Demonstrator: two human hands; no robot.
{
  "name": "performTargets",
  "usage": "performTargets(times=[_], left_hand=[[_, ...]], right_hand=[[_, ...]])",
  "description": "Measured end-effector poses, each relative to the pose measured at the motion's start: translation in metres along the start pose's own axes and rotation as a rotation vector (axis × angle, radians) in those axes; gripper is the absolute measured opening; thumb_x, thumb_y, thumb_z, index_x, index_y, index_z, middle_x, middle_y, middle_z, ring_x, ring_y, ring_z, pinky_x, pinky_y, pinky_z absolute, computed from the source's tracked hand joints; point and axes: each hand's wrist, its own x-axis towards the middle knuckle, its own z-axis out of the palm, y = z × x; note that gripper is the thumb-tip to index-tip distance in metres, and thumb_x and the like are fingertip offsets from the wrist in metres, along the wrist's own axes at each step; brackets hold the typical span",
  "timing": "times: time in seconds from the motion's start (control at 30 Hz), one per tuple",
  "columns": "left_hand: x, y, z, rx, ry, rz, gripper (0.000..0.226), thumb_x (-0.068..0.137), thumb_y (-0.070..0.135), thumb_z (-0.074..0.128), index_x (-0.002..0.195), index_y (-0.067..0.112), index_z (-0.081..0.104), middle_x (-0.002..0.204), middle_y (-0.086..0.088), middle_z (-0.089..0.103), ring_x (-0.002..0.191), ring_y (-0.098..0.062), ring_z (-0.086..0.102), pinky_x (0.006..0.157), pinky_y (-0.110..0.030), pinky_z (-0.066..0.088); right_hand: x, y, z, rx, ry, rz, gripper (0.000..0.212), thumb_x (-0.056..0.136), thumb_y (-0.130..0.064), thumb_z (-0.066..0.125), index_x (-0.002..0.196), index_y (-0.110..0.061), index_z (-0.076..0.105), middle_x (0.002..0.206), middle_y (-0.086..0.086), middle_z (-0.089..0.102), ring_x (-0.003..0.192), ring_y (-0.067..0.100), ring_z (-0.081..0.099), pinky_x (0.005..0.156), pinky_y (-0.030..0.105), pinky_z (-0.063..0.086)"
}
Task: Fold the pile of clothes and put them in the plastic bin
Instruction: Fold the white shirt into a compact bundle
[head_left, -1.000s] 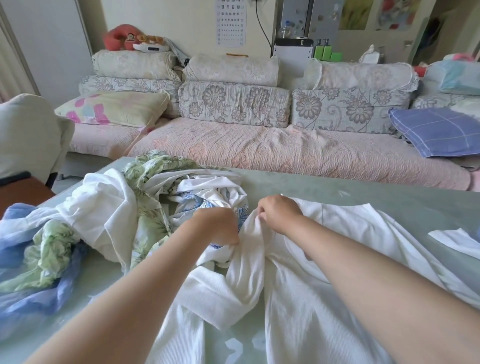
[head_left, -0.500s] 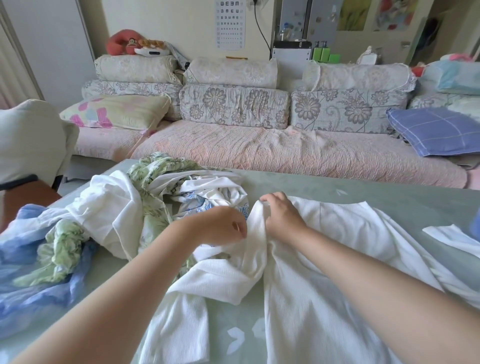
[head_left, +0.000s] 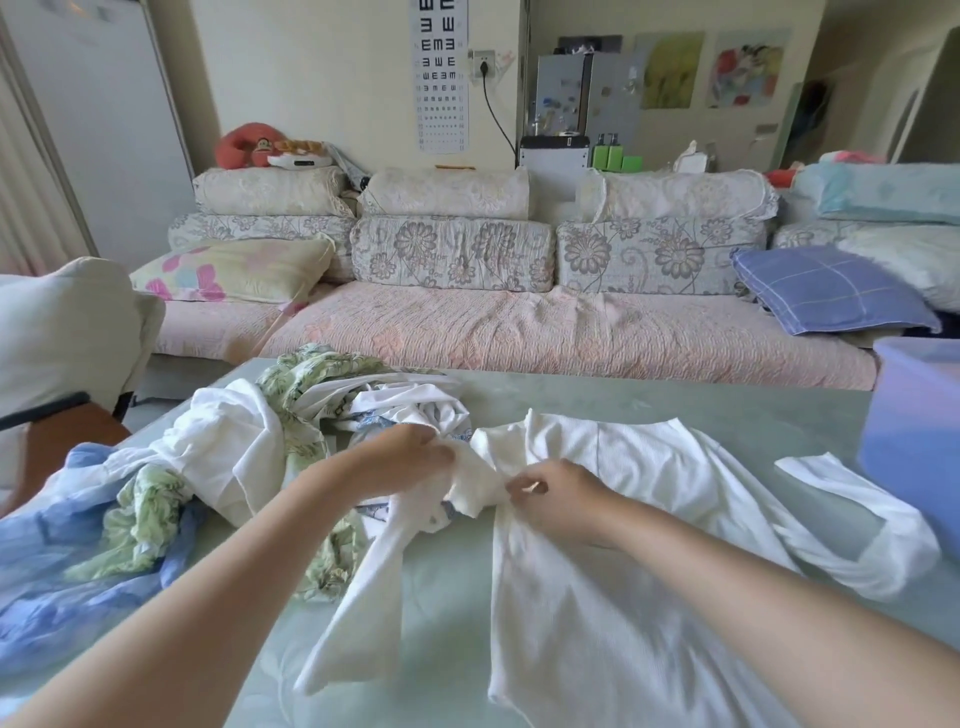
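Two hands work one white ribbed-knit shirt (head_left: 649, 457), centre-right of frame on the pale green table (head_left: 675, 395). The left hand (head_left: 405, 457) grips its bunched sleeve; the right hand (head_left: 561, 499) pinches the shoulder. Suggest drawing them apart evenly and flattening before folding. One lavender plastic bin (head_left: 914, 441), right edge. One tangled clothes pile (head_left: 223, 447), left; at least four fabrics.

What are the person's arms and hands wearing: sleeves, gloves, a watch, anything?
Nothing shows. The left hand and right hand are bare, without gloves, and both forearms are uncovered to the frame's edge: no sleeve, watch or bracelet. Rings are too small to rule out.
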Motion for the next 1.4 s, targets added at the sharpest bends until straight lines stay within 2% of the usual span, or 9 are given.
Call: performTargets(times=[0.07, 0.2, 0.37, 0.53, 0.73, 0.93, 1.1, 1.27, 1.4], left_hand=[[0.002, 0.022, 0.001, -0.104, 0.042, 0.003, 0.024, 0.098, 0.034, 0.049, 0.093, 0.013, 0.06, 0.084, -0.004, 0.06, 0.076, -0.023, 0.056, 0.065, -0.028, 0.043], [0.004, 0.073, 0.016, -0.662, -0.178, 0.026, 0.02, 0.101, 0.019, 0.049, 0.11, 0.005, 0.06, 0.082, -0.008, 0.063, 0.069, -0.022, 0.063, 0.066, -0.036, 0.056], [0.019, 0.11, 0.022, -0.846, -0.523, 0.19, 0.026, 0.103, 0.012, 0.044, 0.119, -0.001, 0.06, 0.107, -0.013, 0.072, 0.098, -0.033, 0.07, 0.07, -0.034, 0.058], [0.059, 0.101, 0.048, -0.347, 0.033, 0.081, 0.034, 0.092, -0.001, 0.037, 0.099, 0.014, 0.067, 0.091, -0.002, 0.074, 0.067, -0.019, 0.07, 0.051, -0.023, 0.05], [0.089, 0.072, 0.095, 0.179, 0.002, 0.233, 0.026, 0.093, 0.032, 0.059, 0.118, 0.026, 0.062, 0.123, 0.001, 0.051, 0.111, -0.018, 0.051, 0.087, -0.027, 0.04], [0.101, 0.067, 0.113, 0.271, 0.034, 0.408, 0.037, 0.084, 0.032, 0.067, 0.12, 0.029, 0.06, 0.121, 0.008, 0.051, 0.114, -0.015, 0.051, 0.092, -0.03, 0.044], [0.1, 0.059, 0.11, 0.299, 0.098, 0.493, 0.023, 0.081, 0.014, 0.057, 0.097, 0.026, 0.069, 0.091, 0.013, 0.054, 0.085, -0.013, 0.054, 0.073, -0.028, 0.048], [0.093, 0.039, 0.104, 0.21, -0.103, 0.314, 0.02, 0.075, 0.018, 0.065, 0.086, 0.035, 0.069, 0.081, 0.018, 0.058, 0.085, -0.007, 0.06, 0.071, -0.02, 0.048], [0.098, 0.04, 0.1, 0.019, -0.209, 0.15, 0.017, 0.077, 0.03, 0.063, 0.074, 0.014, 0.069, 0.064, 0.008, 0.054, 0.062, -0.012, 0.049, 0.058, -0.022, 0.042]], right_hand=[[-0.004, -0.009, -0.018, 0.213, 0.036, 0.1, 0.038, 0.094, -0.046, 0.052, 0.09, -0.016, 0.075, 0.089, 0.002, 0.073, 0.073, 0.012, 0.062, 0.066, 0.032, 0.049], [-0.016, -0.01, -0.057, 0.729, -0.381, 0.262, 0.078, 0.093, -0.075, 0.026, 0.099, -0.009, 0.068, 0.09, 0.012, 0.069, 0.073, 0.028, 0.064, 0.059, 0.029, 0.043], [-0.024, 0.025, -0.081, 0.862, -0.012, 0.28, 0.033, 0.1, -0.034, 0.054, 0.111, -0.007, 0.067, 0.09, 0.006, 0.074, 0.076, 0.023, 0.07, 0.063, 0.027, 0.053], [-0.017, 0.079, -0.12, 0.274, 0.412, 0.47, 0.031, 0.085, -0.038, 0.057, 0.088, -0.008, 0.065, 0.088, 0.01, 0.069, 0.091, 0.032, 0.067, 0.069, 0.03, 0.043], [-0.01, 0.121, -0.119, -0.502, 0.273, 0.479, 0.052, 0.088, -0.034, 0.052, 0.136, -0.015, 0.047, 0.138, 0.011, 0.048, 0.128, 0.033, 0.047, 0.104, 0.04, 0.039], [0.023, 0.095, -0.09, -0.4, 0.255, 0.088, 0.02, 0.094, -0.027, 0.046, 0.094, -0.021, 0.065, 0.106, 0.0, 0.066, 0.104, 0.027, 0.059, 0.082, 0.034, 0.046], [0.036, 0.107, -0.071, -0.555, 0.232, 0.104, 0.042, 0.095, -0.036, 0.055, 0.058, -0.018, 0.046, 0.064, -0.006, 0.049, 0.072, 0.024, 0.053, 0.056, 0.03, 0.03], [0.051, 0.116, -0.085, -0.406, 0.395, 0.251, 0.022, 0.094, -0.022, 0.049, 0.08, -0.019, 0.067, 0.097, 0.005, 0.07, 0.096, 0.029, 0.065, 0.07, 0.028, 0.043], [0.045, 0.111, -0.08, -0.707, 0.167, 0.304, 0.009, 0.092, -0.026, 0.058, 0.095, -0.019, 0.061, 0.114, 0.003, 0.067, 0.107, 0.026, 0.062, 0.081, 0.031, 0.042]])
